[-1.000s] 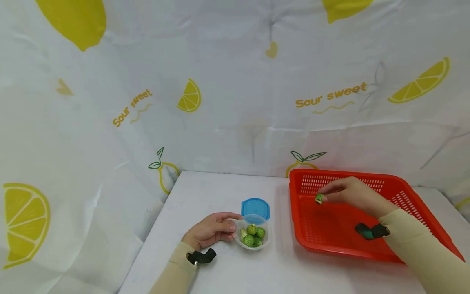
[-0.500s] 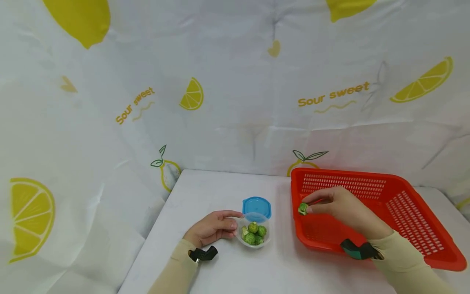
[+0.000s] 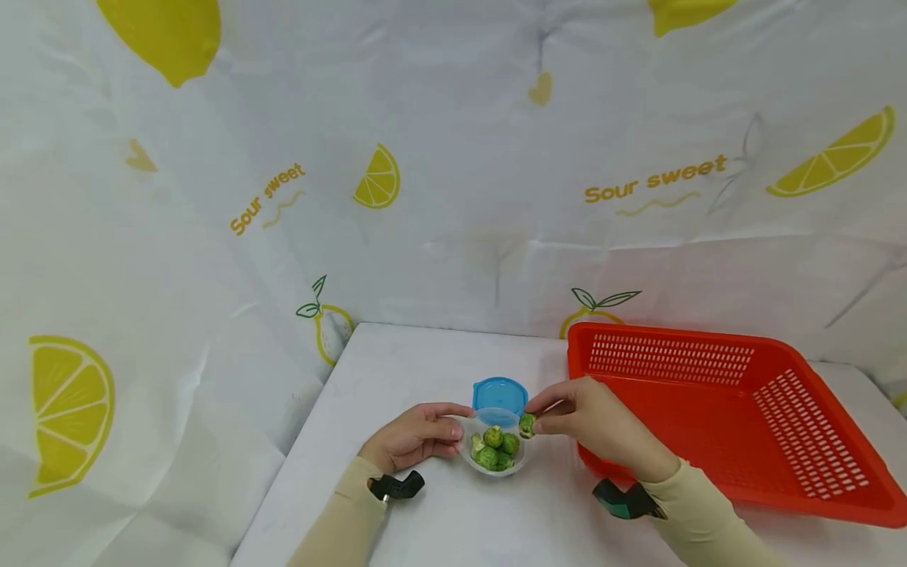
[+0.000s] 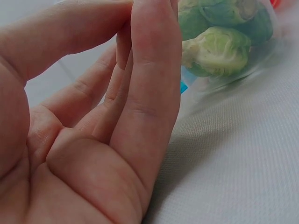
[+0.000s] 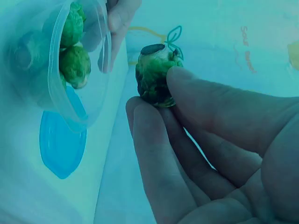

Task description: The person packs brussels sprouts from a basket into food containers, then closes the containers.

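A clear plastic container (image 3: 520, 465) stands on the table with several Brussels sprouts (image 3: 494, 449) in it. My left hand (image 3: 418, 437) holds its left rim, thumb and fingers pinching the wall. In the left wrist view that hand (image 4: 107, 121) partly blocks the container, and sprouts (image 4: 217, 51) show through its side. My right hand (image 3: 595, 421) pinches one Brussels sprout (image 3: 527, 425) between thumb and fingertips at the container's right rim. The right wrist view gives a close look at this sprout (image 5: 156, 77), its cut stem end facing up, apart from the container (image 5: 53, 70).
A blue lid (image 3: 500, 394) lies flat on the white table (image 3: 418, 362) just behind the container. To the right sits a large red perforated basket (image 3: 680, 394). A lemon-printed cloth (image 3: 468, 197) hangs behind the table.
My right hand has carried the sprout leftward from over the red basket to the container's right rim. The left hand has kept its hold on the container.
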### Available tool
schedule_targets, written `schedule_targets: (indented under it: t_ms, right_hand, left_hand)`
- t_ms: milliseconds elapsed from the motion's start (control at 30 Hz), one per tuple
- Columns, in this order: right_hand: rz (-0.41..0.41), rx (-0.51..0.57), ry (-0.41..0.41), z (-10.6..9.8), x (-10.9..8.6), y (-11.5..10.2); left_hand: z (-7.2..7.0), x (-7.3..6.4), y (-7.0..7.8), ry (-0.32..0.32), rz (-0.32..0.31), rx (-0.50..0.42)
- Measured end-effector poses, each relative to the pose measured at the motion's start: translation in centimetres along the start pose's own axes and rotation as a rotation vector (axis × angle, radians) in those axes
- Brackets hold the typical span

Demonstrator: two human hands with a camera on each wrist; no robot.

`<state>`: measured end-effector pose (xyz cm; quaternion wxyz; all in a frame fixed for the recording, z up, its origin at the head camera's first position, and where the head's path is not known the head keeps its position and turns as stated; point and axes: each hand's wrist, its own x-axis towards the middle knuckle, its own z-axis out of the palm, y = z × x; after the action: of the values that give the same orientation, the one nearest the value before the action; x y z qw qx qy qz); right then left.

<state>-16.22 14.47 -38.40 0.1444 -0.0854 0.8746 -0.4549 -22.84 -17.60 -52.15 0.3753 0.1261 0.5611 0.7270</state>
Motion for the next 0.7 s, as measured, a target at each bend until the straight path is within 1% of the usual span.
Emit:
schedule_targets:
  t_ms: [133,333,500,567,700]
  right_hand:
    - [-0.014,-0.007,0.016,1.6,0.4,-0.3]
    - [-0.042,-0.025,0.016,3.2,0.9,-0.2]
    - [-0.014,-0.041,0.022,4.1,1.1,-0.2]
    - [-0.014,-0.055,0.025,4.3,1.1,-0.2]
    - [-0.038,-0.101,0.02,4.7,1.2,-0.3]
  left_hand:
    - [0.0,0.1,0.0,-0.005,-0.001,-0.004]
    - [0.1,0.1,0.1,-0.003,0.0,-0.016]
    - [0.1,0.1,0.1,-0.002,0.001,-0.01]
    - [0.1,0.1,0.1,-0.002,0.0,-0.01]
    - [0.0,0.0,0.0,-0.003,0.0,-0.011]
